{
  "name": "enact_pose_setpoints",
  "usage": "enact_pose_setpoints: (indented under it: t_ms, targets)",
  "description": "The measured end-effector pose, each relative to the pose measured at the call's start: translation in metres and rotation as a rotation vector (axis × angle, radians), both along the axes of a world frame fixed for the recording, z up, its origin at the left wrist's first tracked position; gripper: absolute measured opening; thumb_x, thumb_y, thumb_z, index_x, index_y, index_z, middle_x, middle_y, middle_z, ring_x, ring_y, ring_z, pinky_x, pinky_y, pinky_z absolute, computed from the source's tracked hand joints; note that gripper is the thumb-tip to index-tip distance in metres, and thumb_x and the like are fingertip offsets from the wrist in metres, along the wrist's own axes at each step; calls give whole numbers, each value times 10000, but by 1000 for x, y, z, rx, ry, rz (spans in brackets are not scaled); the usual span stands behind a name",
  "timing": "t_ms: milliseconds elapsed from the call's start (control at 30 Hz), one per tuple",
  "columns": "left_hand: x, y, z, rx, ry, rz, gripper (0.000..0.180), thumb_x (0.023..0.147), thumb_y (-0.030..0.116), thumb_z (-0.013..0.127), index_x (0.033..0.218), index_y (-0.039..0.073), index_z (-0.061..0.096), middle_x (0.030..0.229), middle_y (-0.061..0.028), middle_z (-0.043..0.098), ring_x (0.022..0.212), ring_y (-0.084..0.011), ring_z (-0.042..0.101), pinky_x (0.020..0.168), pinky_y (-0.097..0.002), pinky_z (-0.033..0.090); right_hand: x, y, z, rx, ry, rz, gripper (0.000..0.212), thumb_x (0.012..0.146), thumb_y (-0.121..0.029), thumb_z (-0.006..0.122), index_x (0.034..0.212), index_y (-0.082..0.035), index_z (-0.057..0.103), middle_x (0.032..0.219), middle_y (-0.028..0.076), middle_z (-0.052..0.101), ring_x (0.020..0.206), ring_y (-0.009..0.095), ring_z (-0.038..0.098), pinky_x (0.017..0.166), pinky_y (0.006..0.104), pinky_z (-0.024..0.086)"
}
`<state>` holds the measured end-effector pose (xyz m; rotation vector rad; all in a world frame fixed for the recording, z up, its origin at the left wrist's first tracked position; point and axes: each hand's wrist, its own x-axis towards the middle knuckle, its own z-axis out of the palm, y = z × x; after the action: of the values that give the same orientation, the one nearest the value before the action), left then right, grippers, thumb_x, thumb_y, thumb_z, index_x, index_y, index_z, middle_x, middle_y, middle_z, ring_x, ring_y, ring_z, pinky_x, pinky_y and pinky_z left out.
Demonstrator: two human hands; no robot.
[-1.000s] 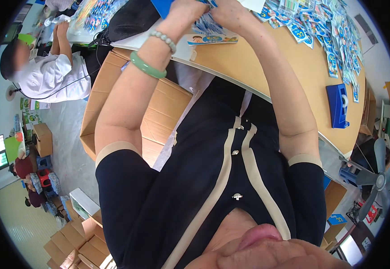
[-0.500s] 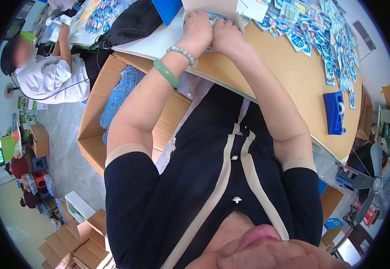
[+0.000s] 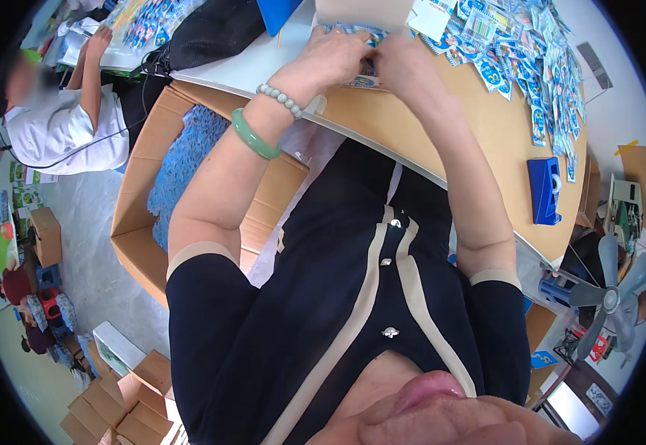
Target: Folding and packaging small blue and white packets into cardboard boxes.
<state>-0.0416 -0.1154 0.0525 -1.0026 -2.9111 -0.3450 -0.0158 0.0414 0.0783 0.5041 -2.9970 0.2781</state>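
Blue packets (image 3: pixel 377 33), inside open white box (image 3: pixel 364 10) — just beyond left fingers (image 3: pixel 354 50), right fingers (image 3: pixel 389 50)

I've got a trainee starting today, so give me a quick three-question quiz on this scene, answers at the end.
1. True or false: the left hand and the right hand are both at the small open box.
2. Which forearm wears the solid green bangle? A: the left. B: the right. C: neither.
3. What colour is the material lying inside the large cardboard carton that the left forearm partly covers?

Key: 1. True. 2. A. 3. Blue.
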Motion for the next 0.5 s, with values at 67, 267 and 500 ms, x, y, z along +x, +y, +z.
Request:
enact_pose_setpoints:
  t_ms: [67, 267, 500]
  targets:
    - [3, -2, 0, 2, 59, -51, 203, 884, 155, 583, 1035, 133, 717, 1320, -110, 580, 1141, -303, 578, 946, -492, 430, 2, 14, -4, -43, 75, -12, 191, 831, -99, 579, 954, 7, 680, 1140, 236, 647, 1017, 337, 653, 875, 418, 523]
    - [0, -1, 31, -84, 224, -81, 202, 834, 157, 631, 1001, 84, 718, 1226, -175, 618, 1104, -357, 592, 929, -456, 458, 8, 37, -17, -587, 262, -262, 344, 838, -230, 661, 1104, -13, 636, 1148, 161, 647, 1048, 276, 639, 884, 370, 506]
    - [-2, 14, -4, -126, 33, -44, 221, 886, 176, 598, 1066, 185, 727, 1409, -72, 535, 1243, -269, 529, 1079, -517, 304, 11, 33, -31, -541, 153, -365, 424, 829, -271, 694, 1165, -32, 593, 1150, 171, 640, 1054, 265, 633, 875, 378, 495]
